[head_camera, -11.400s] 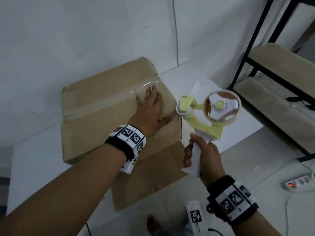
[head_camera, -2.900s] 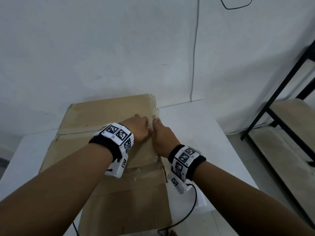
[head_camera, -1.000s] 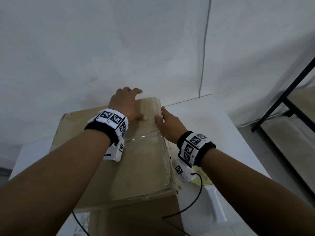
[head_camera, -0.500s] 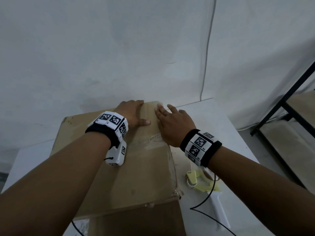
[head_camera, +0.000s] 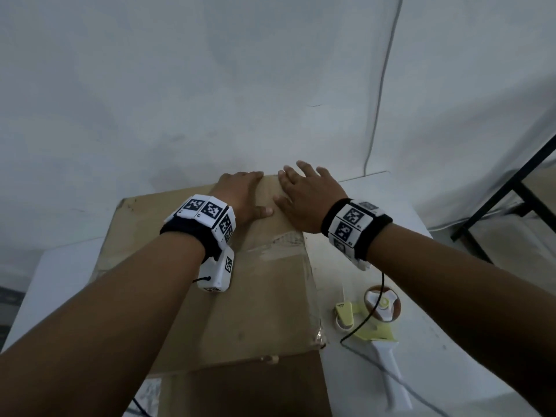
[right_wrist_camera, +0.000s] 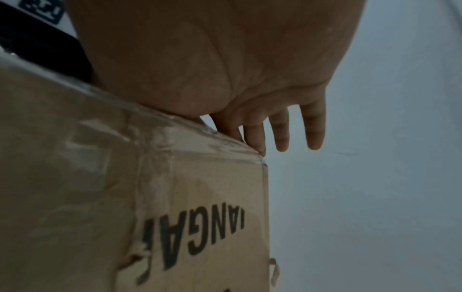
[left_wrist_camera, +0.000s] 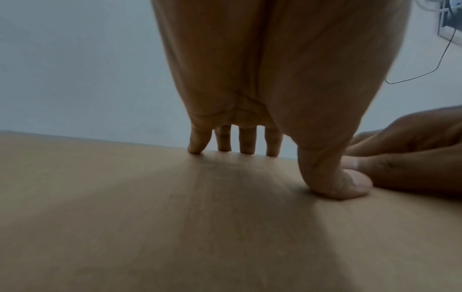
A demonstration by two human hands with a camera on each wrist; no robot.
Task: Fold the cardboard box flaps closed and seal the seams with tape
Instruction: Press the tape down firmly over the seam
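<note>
The cardboard box (head_camera: 255, 296) is seen from the head view lying on a white table (head_camera: 361, 200), its flaps folded shut. The left hand (head_camera: 240, 194) and the right hand (head_camera: 310, 194) are laid side by side on its far end, thumbs nearly touching. The fingers of both are held straight and slightly spread, nothing being gripped.

Only in the head view is a strip of clear tape (head_camera: 279, 245) seen, wrinkled and glossy, crossing the top just behind the right wrist. A tape dispenser (head_camera: 373, 323) is also shown there alone, lying on the table on the near side of the right hand, beside the box; it has pale yellow plastic parts, a round roll and a long white handle. A thin black cable (head_camera: 370, 314) is draped over it.

The left wrist view adds the contact: the left fingertips (left_wrist_camera: 247, 148) are set down at the far edge of the matte, smooth brown top, and the thumb pad is pressed flat. The right hand's thumb (left_wrist_camera: 375, 168) lies just beside that thumb.

The right wrist view alone shows the box's side wall (right_wrist_camera: 200, 217), printed with black capital letters, partly cut off. Shiny tape is seen wrapped over the corner below the palm heel. There the first two fingers (right_wrist_camera: 255, 136) touch the box's top edge, while the outer two are held out past the corner, over no cardboard.
</note>
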